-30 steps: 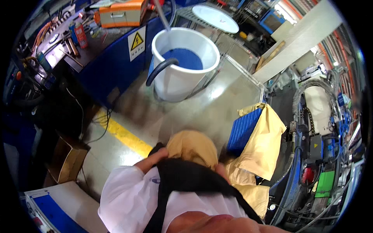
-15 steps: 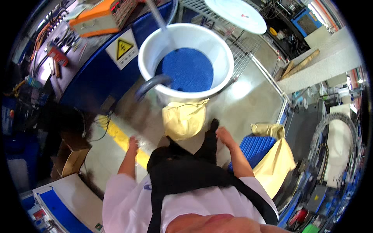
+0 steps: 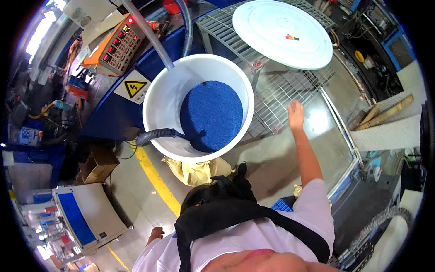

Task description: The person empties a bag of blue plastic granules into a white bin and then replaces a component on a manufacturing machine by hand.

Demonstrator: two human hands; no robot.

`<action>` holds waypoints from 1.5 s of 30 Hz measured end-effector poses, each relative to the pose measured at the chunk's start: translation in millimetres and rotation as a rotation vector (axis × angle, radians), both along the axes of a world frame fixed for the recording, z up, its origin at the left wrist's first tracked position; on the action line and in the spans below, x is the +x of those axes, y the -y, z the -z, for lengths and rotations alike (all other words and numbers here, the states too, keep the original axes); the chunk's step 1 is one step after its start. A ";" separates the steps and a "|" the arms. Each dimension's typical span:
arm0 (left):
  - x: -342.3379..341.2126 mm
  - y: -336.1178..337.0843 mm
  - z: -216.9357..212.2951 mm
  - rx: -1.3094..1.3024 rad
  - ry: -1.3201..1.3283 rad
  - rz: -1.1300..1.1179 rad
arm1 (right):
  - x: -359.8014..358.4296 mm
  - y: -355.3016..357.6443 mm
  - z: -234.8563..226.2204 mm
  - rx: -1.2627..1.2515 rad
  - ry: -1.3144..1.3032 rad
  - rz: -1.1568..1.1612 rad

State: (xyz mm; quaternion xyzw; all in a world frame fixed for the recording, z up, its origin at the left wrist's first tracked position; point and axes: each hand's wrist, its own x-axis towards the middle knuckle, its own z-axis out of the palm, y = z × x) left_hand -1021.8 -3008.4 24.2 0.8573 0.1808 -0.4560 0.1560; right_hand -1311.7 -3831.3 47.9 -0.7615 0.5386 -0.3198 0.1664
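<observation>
Hanging low, our left hand bends its fingers a bit; we cannot tell if it holds anything. Two tubes dip into one big white bucket of blue grains, with one yellow bag just beside it. One round white lid lies on one wire rack. Near the rack, our right hand is partly open and looks bare.

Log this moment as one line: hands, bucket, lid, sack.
Right hand: empty, outstretched near rack | left hand: by body, apparently empty | bucket: uncovered, blue granules inside | lid: on rack | sack: by bucket
</observation>
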 end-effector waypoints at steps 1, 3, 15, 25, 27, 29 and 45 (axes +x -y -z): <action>-2.8 4.0 -9.1 0.004 0.041 -0.003 | 14.5 19.9 -12.3 -0.066 -0.004 0.009; -10.9 21.1 -23.3 -0.005 0.105 0.016 | 35.8 52.9 -32.6 -0.058 0.038 0.016; -109.1 257.1 -17.2 -0.450 0.306 0.447 | 7.0 173.7 -47.3 -0.112 -0.007 -0.004; -360.9 125.3 55.0 -0.357 0.103 -0.426 | 31.0 334.9 -72.6 0.048 -0.075 -0.114; -404.3 118.7 32.2 -0.208 0.031 -0.669 | 45.3 373.6 -72.3 -0.053 -0.230 -0.086; -442.5 132.3 7.0 -0.119 0.013 -0.848 | 68.9 382.6 -65.7 -0.111 -0.382 -0.142; -475.8 329.3 -25.8 -0.306 0.192 -1.078 | 168.4 322.1 -118.6 -0.089 -0.367 -0.300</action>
